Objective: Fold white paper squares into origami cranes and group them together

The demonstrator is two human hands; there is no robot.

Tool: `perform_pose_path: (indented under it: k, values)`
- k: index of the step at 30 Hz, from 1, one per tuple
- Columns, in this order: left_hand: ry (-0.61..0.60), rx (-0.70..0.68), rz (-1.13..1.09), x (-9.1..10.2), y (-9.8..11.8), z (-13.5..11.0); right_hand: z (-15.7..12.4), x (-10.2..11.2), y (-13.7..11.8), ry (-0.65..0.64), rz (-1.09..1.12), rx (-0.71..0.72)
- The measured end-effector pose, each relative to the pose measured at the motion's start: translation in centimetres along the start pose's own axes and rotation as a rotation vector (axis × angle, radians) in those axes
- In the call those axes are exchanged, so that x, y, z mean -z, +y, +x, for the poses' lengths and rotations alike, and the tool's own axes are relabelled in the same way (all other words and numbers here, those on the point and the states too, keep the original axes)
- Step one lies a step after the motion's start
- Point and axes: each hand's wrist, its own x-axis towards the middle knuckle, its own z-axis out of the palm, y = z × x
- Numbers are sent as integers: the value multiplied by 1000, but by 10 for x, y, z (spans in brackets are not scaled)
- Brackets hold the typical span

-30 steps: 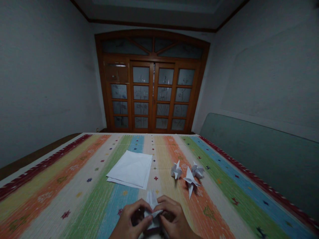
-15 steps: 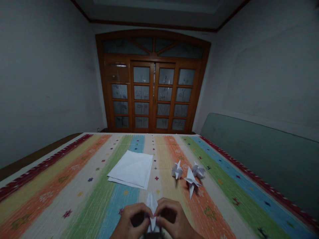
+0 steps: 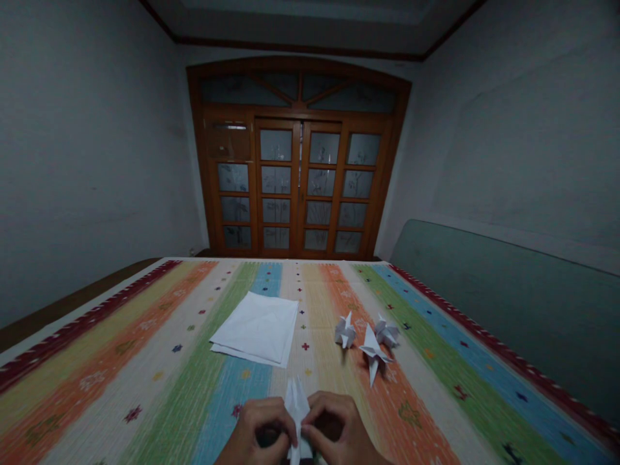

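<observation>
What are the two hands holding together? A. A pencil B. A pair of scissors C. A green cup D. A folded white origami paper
D: the left hand and the right hand both pinch the folded white origami paper between them.

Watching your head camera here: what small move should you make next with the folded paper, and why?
I'd probably pinch the centre fold firmer and run the thumbs along it. Your left hand and right hand both grip the folded white paper at its middle, with its point standing up loosely. The pointed origami figure beside you shows sharp, crisp folds.
</observation>
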Motion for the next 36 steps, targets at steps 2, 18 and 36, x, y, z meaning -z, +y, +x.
perform_pose_path:
  k: [2, 18, 36]
  values:
    - [-22, -19, 1, -1, -1, 0, 3, 0, -6, -13, -14, 64]
    - [62, 147, -10, -3, -6, -2, 6, -1, -13, 2, -65, 51]
    - [115, -157, 214, -10, -9, -6, 1, -7, 1, -30, -178, 228]
